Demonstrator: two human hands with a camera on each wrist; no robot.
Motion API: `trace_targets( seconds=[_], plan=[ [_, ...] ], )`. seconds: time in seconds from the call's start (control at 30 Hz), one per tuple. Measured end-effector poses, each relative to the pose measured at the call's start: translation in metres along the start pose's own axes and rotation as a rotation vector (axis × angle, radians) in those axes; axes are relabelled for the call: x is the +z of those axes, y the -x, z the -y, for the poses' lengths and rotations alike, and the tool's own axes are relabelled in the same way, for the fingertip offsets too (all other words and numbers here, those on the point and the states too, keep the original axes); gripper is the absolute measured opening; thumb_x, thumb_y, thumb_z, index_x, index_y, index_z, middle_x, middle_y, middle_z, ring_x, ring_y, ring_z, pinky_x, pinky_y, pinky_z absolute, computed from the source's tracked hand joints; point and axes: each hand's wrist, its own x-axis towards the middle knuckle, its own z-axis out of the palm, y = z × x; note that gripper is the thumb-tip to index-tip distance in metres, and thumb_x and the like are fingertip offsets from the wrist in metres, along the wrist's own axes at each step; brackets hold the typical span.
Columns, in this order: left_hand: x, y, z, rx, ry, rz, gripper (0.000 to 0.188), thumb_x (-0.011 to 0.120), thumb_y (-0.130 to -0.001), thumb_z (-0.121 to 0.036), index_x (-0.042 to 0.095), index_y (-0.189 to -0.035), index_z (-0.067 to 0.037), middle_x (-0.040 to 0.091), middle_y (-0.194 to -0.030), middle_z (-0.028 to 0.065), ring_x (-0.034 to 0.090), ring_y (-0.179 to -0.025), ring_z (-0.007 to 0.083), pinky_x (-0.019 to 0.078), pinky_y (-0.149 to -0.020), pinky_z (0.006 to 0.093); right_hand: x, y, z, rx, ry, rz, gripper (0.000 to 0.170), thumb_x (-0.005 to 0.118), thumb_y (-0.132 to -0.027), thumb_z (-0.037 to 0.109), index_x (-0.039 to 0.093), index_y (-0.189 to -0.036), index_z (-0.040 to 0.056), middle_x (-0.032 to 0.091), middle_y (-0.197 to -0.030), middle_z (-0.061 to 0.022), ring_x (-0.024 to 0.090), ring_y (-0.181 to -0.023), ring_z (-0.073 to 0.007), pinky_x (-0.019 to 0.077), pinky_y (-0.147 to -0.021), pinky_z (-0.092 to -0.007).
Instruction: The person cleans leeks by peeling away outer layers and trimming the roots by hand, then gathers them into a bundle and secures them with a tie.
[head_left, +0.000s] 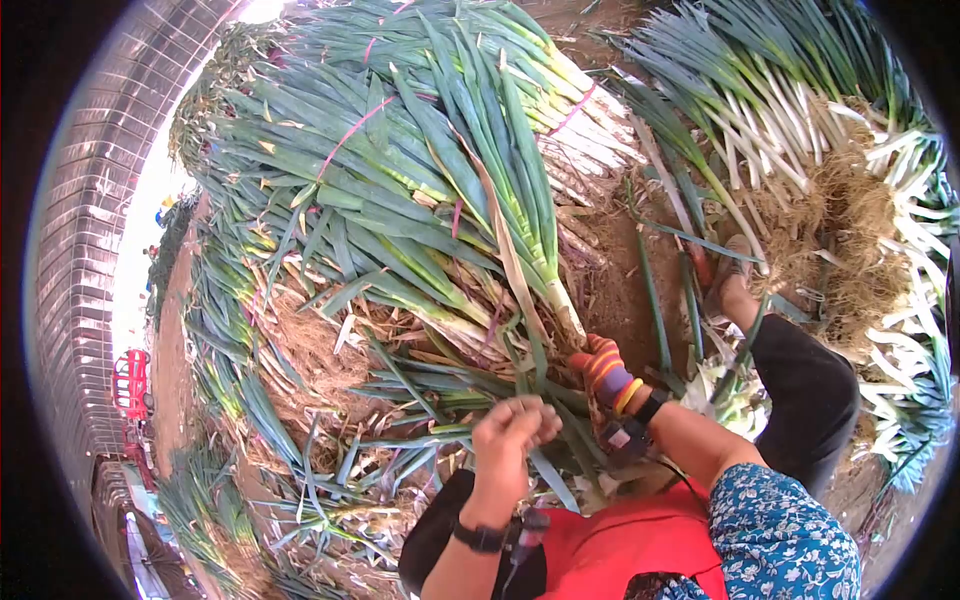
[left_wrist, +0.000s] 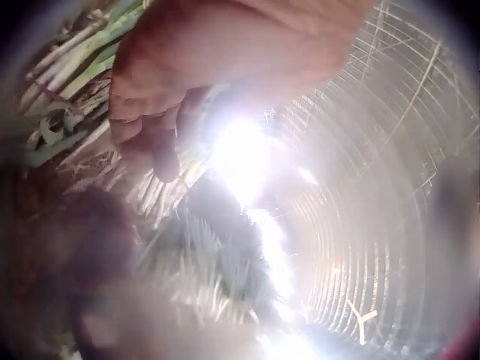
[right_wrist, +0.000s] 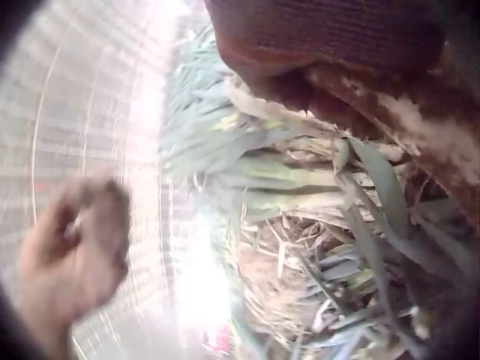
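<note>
My right hand [head_left: 606, 370], in a striped knitted glove, grips a leek [head_left: 566, 312] low on its stalk, near the root end. The leek's green leaves point away from me over the piled bundles, and a dry brown leaf [head_left: 505, 235] hangs along it. In the right wrist view the gripped stalk [right_wrist: 409, 112] looks brown and white with soil. My bare left hand [head_left: 510, 445] is raised to the left of the gloved hand, its fingers curled with nothing seen in them. It stands apart from the leek, over loose leaves near my lap.
Leek bundles [head_left: 370, 160] tied with pink bands are heaped ahead and to the left. More leeks [head_left: 760, 120] lie at the right, their roots [head_left: 850, 220] bunched together. Cut leaves [head_left: 440, 390] litter the soil before me. A curved netted wall [head_left: 90, 220] rises at the left.
</note>
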Motion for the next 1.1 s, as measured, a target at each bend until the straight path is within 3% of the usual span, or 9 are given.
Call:
trace_targets(
  seconds=[0.3, 0.37, 0.67, 0.77, 0.83, 0.87, 1.0, 1.07, 1.1],
  plan=[
    [0.022, 0.01, -0.004, 0.331, 0.088, -0.04, 0.032, 0.064, -0.081, -0.013, 0.055, -0.109, -0.001, 0.06, -0.096, 0.0039, 0.059, -0.085, 0.0178, 0.0493, -0.073, 0.0303, 0.0, 0.203, 0.105, -0.17, 0.044, 0.109, 0.027, 0.069, -0.078, 0.017, 0.058, -0.1, 0.0054, 0.055, -0.073, 0.0052, 0.045, -0.055, -0.0032, 0.0352, -0.048, -0.0207],
    [0.019, 0.022, -0.011, 0.394, 0.23, 0.153, 0.035, 0.065, -0.08, -0.012, 0.053, -0.111, -0.002, 0.06, -0.098, 0.0052, 0.059, -0.086, 0.0184, 0.0505, -0.073, 0.0319, 0.001, 0.226, 0.112, -0.117, 0.053, 0.233, 0.033, 0.071, -0.079, 0.022, 0.059, -0.101, 0.0015, 0.06, -0.088, 0.0016, 0.048, -0.078, -0.0051, 0.0417, -0.067, -0.0229],
    [-0.003, 0.086, -0.018, 0.642, 0.417, -0.201, 0.037, 0.07, -0.077, -0.009, 0.053, -0.109, -0.006, 0.06, -0.097, 0.0037, 0.059, -0.085, 0.018, 0.0525, -0.068, 0.0344, 0.047, 0.253, 0.11, -0.294, -0.05, 0.415, 0.035, 0.07, -0.081, 0.022, 0.057, -0.105, 0.0007, 0.06, -0.088, 0.0007, 0.05, -0.081, -0.0062, 0.0429, -0.071, -0.0246],
    [-0.011, 0.098, -0.001, 0.612, 0.486, -0.133, 0.03, 0.068, -0.079, -0.012, 0.055, -0.105, -0.007, 0.059, -0.095, 0.0037, 0.058, -0.081, 0.0188, 0.0511, -0.07, 0.0344, 0.049, 0.264, 0.13, -0.325, -0.069, 0.452, 0.039, 0.071, -0.08, 0.023, 0.055, -0.108, 0.0006, 0.06, -0.092, -0.0012, 0.051, -0.086, -0.0077, 0.0434, -0.074, -0.0256],
    [-0.016, 0.099, 0.044, 0.255, 0.219, -0.008, 0.022, 0.063, -0.081, -0.012, 0.056, -0.101, -0.006, 0.059, -0.089, 0.0047, 0.057, -0.08, 0.0192, 0.0492, -0.074, 0.0312, 0.046, 0.239, 0.117, -0.494, -0.102, 0.458, 0.051, 0.072, -0.078, 0.025, 0.05, -0.117, 0.0, 0.06, -0.099, -0.0029, 0.052, -0.091, -0.0103, 0.0432, -0.08, -0.0259],
    [-0.016, 0.087, 0.086, 0.311, -0.125, -0.018, 0.026, 0.063, -0.073, -0.006, 0.057, -0.099, -0.005, 0.06, -0.086, 0.0066, 0.057, -0.076, 0.0202, 0.0479, -0.067, 0.0332, 0.048, 0.244, 0.132, -0.508, -0.135, 0.423, 0.051, 0.072, -0.079, 0.024, 0.05, -0.118, -0.0004, 0.06, -0.1, -0.0029, 0.052, -0.091, -0.0103, 0.0434, -0.08, -0.0258],
    [-0.034, 0.106, 0.154, -0.298, -0.415, 0.535, 0.035, 0.066, -0.067, -0.005, 0.057, -0.099, 0.001, 0.061, -0.088, 0.0089, 0.056, -0.077, 0.0222, 0.0452, -0.067, 0.0357, 0.039, 0.236, 0.181, -0.634, 0.024, 0.542, 0.051, 0.072, -0.079, 0.02, 0.049, -0.119, -0.0015, 0.06, -0.101, -0.0022, 0.052, -0.09, -0.0091, 0.0435, -0.079, -0.0246],
    [-0.031, 0.116, 0.126, 0.199, -1.136, 0.175, 0.04, 0.069, -0.069, -0.01, 0.056, -0.104, 0.002, 0.061, -0.096, 0.0104, 0.056, -0.084, 0.0212, 0.0446, -0.074, 0.0325, 0.027, 0.255, 0.199, -0.495, 0.107, 0.541, 0.049, 0.072, -0.078, 0.019, 0.051, -0.118, -0.0015, 0.06, -0.099, -0.0014, 0.052, -0.089, -0.0081, 0.0433, -0.078, -0.0239],
    [-0.026, 0.124, 0.094, 0.354, -0.57, 0.206, 0.049, 0.071, -0.07, -0.012, 0.052, -0.113, 0.002, 0.058, -0.108, 0.0126, 0.055, -0.097, 0.0228, 0.0442, -0.084, 0.033, 0.025, 0.265, 0.209, -0.359, 0.187, 0.55, 0.047, 0.072, -0.078, 0.017, 0.052, -0.116, -0.0015, 0.061, -0.098, -0.0007, 0.052, -0.088, -0.007, 0.043, -0.077, -0.0232]
  ],
)
